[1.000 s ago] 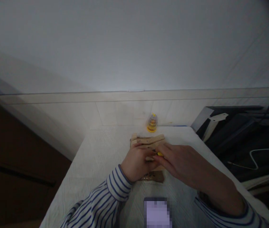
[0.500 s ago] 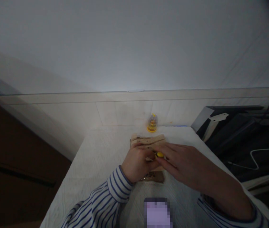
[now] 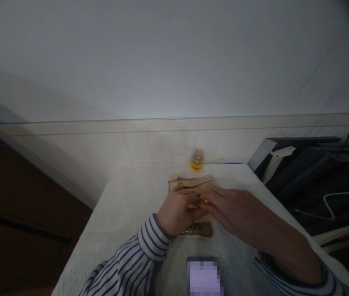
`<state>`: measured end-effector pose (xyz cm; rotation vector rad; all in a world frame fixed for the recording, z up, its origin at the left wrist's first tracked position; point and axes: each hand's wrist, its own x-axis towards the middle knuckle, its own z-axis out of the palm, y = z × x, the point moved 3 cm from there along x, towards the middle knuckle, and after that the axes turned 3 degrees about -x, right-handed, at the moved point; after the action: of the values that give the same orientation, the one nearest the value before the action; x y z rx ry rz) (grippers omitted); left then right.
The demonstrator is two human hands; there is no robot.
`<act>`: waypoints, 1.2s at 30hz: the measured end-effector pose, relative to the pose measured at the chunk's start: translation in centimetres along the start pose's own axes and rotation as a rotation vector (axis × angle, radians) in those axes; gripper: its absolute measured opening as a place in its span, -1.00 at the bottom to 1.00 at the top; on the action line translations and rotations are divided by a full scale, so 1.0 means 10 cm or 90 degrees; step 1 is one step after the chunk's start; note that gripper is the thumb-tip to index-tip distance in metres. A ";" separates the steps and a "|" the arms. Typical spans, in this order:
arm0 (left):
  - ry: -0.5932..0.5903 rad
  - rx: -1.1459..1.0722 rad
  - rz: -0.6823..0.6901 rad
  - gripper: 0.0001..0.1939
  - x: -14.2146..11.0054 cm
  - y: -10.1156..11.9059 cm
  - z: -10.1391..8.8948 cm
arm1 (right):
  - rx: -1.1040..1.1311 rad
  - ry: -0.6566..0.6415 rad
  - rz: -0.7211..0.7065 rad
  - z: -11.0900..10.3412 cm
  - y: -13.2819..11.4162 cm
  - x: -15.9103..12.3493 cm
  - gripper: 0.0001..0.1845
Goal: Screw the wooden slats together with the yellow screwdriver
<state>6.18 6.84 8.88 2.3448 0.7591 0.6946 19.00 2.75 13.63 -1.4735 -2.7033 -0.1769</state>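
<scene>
My left hand (image 3: 177, 211) is closed over a light wooden assembly (image 3: 194, 184) made of flat strips, one with a small hole. My right hand (image 3: 226, 205) pinches a small yellow screwdriver (image 3: 204, 202) between thumb and fingers. Only a bit of its yellow handle shows; its tip is hidden by the fingers. The fingertips of both hands meet above the wood. Under them, on the near side, lies a flat brown piece (image 3: 203, 230) with dark markings.
A clear dome-shaped case with a yellow base (image 3: 197, 162) stands at the back of the white-covered table (image 3: 125, 197), by the wall. A phone (image 3: 205, 277) with a blurred screen lies at the near edge. Dark panels (image 3: 322, 172) and a white cable lean or lie at right.
The fingers of my right hand have closed farther over the yellow handle, so less of it shows. My left hand and the wood have stayed nearly in place.
</scene>
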 end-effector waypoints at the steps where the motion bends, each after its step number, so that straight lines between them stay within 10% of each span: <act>1: -0.008 -0.003 -0.004 -0.77 0.00 -0.01 0.00 | -0.004 -0.002 -0.002 0.00 0.00 0.00 -0.92; 36: 0.037 0.046 -0.013 -0.84 0.00 0.05 0.00 | 0.103 0.053 0.008 -0.08 0.05 -0.05 -0.83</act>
<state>6.35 6.50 9.22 2.3877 0.8454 0.7418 19.66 2.46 14.41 -1.4048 -2.5750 -0.0170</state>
